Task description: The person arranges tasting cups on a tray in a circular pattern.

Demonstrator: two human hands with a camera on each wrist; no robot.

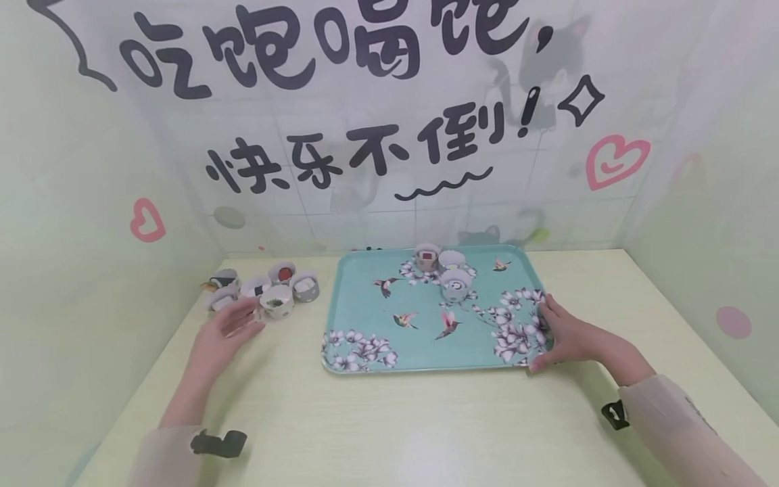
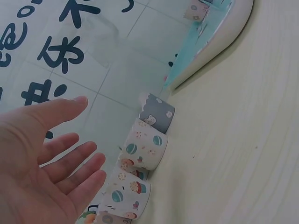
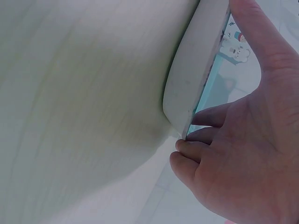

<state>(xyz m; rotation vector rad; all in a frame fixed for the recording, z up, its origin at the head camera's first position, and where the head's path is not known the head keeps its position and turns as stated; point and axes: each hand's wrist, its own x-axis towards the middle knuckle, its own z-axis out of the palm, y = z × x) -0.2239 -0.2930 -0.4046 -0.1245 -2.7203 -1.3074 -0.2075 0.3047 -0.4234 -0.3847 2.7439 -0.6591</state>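
My left hand hovers by several small patterned paper cups on the table's left, fingers loosely spread and nothing in its grasp. Nearest it is a white cup with something dark green inside; beside that stand a grey cup and a cup with a red item. In the left wrist view, that hand is apart from the cups. My right hand holds the right edge of a turquoise tray, thumb near the front corner, fingers bent over the rim in the right wrist view.
Three paper cups stand together toward the back of the tray, one in front of two others. The pale table meets a lettered back wall behind the tray, with side walls left and right.
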